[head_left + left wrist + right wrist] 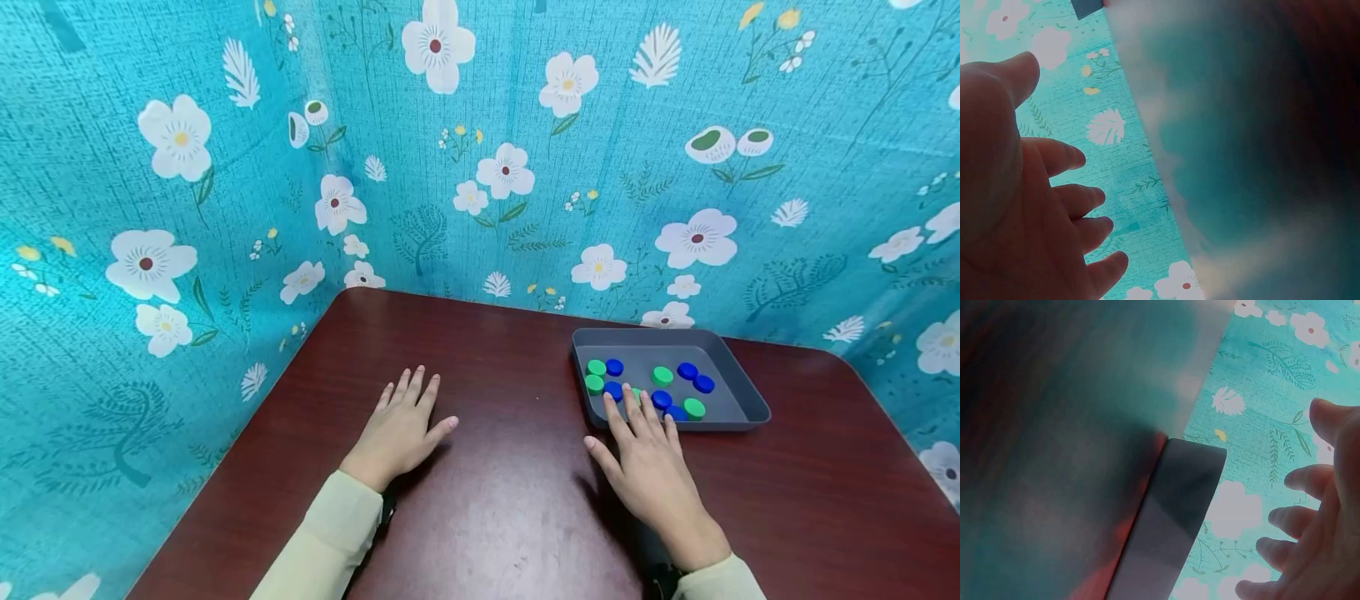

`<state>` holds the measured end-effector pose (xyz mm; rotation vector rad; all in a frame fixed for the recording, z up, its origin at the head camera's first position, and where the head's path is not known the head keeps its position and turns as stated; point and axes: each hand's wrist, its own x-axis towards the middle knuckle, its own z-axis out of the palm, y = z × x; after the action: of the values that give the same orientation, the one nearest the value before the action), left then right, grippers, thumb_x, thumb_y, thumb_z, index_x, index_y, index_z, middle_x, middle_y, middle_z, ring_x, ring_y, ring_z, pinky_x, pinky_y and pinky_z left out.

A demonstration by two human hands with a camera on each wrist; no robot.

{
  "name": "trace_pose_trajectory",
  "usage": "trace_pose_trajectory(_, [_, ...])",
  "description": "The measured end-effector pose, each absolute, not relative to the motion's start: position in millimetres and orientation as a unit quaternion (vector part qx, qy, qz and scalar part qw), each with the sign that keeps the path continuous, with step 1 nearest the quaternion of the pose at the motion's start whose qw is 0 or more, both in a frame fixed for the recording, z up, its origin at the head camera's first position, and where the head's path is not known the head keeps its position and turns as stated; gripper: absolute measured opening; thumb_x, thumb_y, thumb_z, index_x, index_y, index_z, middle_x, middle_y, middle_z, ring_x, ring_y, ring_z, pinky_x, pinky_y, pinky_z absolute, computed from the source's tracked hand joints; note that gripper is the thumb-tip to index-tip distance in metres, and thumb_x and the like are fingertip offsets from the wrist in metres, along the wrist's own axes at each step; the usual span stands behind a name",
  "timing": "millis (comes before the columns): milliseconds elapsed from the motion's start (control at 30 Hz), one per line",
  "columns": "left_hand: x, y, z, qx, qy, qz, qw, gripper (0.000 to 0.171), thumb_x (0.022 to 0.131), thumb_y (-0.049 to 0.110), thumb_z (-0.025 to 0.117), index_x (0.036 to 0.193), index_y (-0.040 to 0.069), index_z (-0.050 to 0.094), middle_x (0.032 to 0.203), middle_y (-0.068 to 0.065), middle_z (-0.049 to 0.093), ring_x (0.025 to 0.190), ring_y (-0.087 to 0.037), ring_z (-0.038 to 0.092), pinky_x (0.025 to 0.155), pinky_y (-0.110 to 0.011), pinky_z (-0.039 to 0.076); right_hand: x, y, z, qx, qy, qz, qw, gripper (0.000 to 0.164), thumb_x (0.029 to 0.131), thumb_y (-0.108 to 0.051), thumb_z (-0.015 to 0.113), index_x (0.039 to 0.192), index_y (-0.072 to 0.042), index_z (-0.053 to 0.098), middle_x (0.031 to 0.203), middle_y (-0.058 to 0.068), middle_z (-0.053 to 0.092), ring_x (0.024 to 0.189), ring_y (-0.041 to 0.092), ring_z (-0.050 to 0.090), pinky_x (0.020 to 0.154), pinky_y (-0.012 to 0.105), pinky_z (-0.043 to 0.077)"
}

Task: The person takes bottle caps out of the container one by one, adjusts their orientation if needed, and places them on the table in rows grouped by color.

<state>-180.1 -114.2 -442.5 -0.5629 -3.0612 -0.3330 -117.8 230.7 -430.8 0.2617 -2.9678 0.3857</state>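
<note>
My left hand (399,429) is spread palm down over the left part of the table, fingers extended and holding nothing. To the right, my right hand (651,475) has its fingers extended too, and the fingertips overlap the near rim of a dark grey tray (731,400) in the head view. Several round green caps (662,376) and blue caps (687,372) lie scattered in that tray, a few partly hidden behind the right fingers. The right wrist view shows the tray's outer side wall (1175,519) beside the loosely bent fingers. In the left wrist view, the left hand (1035,200) is empty.
Both hands are above a glossy dark reddish-brown table (495,467). A turquoise curtain (480,108) with a floral print hangs behind the table and along its left side. The tray stands at the back right, near the table's far edge.
</note>
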Motion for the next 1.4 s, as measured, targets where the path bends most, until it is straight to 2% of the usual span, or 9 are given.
trace_pose_trajectory(167, [-185,-113,-444,-0.188,-0.977,-0.098,0.003,0.077,0.098,0.060,0.039,0.153,0.007,0.030,0.156,-0.020,0.022,0.144,-0.038,0.014,0.114,-0.054,0.016,-117,237,-429,0.076,-0.985,0.131,0.087,0.073,0.099,-0.054,0.044,0.153,-0.006,0.029,0.157,0.024,0.016,0.144,0.043,0.002,0.109,0.066,0.001])
trace_pose_trajectory(400, [-191,-111,-445,-0.188,-0.979,-0.079,0.007,0.077,0.098,0.058,0.044,0.153,0.007,0.030,0.155,-0.020,0.025,0.143,-0.039,0.020,0.113,-0.054,0.020,-118,249,-425,0.076,-0.976,0.140,0.146,0.067,0.098,-0.047,0.052,0.148,-0.004,0.039,0.151,0.027,0.027,0.141,0.047,0.014,0.107,0.069,0.009])
trace_pose_trajectory(600, [-195,-103,-442,-0.201,-0.978,-0.064,-0.001,0.076,0.096,0.056,0.049,0.151,0.005,0.033,0.151,-0.020,0.034,0.138,-0.037,0.033,0.110,-0.052,0.029,-119,265,-419,0.073,-0.968,0.137,0.195,0.062,0.097,-0.038,0.059,0.144,-0.001,0.044,0.147,0.029,0.032,0.138,0.050,0.020,0.106,0.070,0.015])
trace_pose_trajectory(800, [-199,-92,-437,-0.228,-0.971,-0.071,0.032,0.070,0.096,0.051,0.054,0.147,0.004,0.042,0.144,-0.018,0.046,0.130,-0.033,0.046,0.104,-0.046,0.039,-129,285,-407,0.060,-0.963,0.129,0.230,0.060,0.094,-0.032,0.065,0.141,0.000,0.046,0.144,0.030,0.036,0.135,0.051,0.025,0.107,0.068,0.016])
trace_pose_trajectory(933, [-203,-85,-436,-0.245,-0.966,-0.073,0.045,0.066,0.097,0.050,0.053,0.145,0.006,0.045,0.141,-0.014,0.051,0.126,-0.029,0.051,0.102,-0.043,0.042,-135,298,-406,0.042,-0.965,0.120,0.229,0.061,0.094,-0.031,0.065,0.142,0.001,0.045,0.143,0.031,0.036,0.134,0.053,0.026,0.107,0.067,0.016])
trace_pose_trajectory(1033, [-205,-80,-438,-0.257,-0.962,-0.069,0.056,0.064,0.097,0.050,0.053,0.143,0.006,0.048,0.138,-0.013,0.054,0.123,-0.027,0.053,0.100,-0.042,0.044,-136,308,-410,0.022,-0.970,0.123,0.207,0.064,0.095,-0.036,0.061,0.145,0.000,0.041,0.145,0.032,0.033,0.135,0.053,0.023,0.107,0.068,0.014])
trace_pose_trajectory(1167, [-209,-73,-437,-0.279,-0.956,-0.063,0.063,0.059,0.098,0.047,0.054,0.139,0.005,0.053,0.134,-0.013,0.057,0.121,-0.027,0.055,0.098,-0.042,0.045,-142,323,-418,-0.010,-0.975,0.143,0.170,0.064,0.101,-0.041,0.048,0.147,0.001,0.036,0.147,0.034,0.028,0.138,0.053,0.016,0.106,0.069,0.010])
trace_pose_trajectory(1267, [-211,-65,-434,-0.297,-0.952,-0.048,0.054,0.056,0.098,0.045,0.054,0.138,0.006,0.055,0.133,-0.011,0.058,0.120,-0.026,0.056,0.098,-0.041,0.045,-149,338,-424,-0.036,-0.975,0.163,0.144,0.064,0.105,-0.043,0.034,0.148,0.005,0.031,0.148,0.036,0.023,0.139,0.053,0.011,0.106,0.069,0.009])
trace_pose_trajectory(1400, [-220,-43,-434,-0.320,-0.946,-0.042,0.026,0.056,0.098,0.047,0.053,0.139,0.009,0.055,0.132,-0.008,0.059,0.120,-0.022,0.056,0.097,-0.039,0.047,-155,361,-425,-0.067,-0.971,0.204,0.108,0.070,0.106,-0.045,0.024,0.150,0.009,0.020,0.150,0.037,0.014,0.139,0.053,0.006,0.107,0.068,0.009])
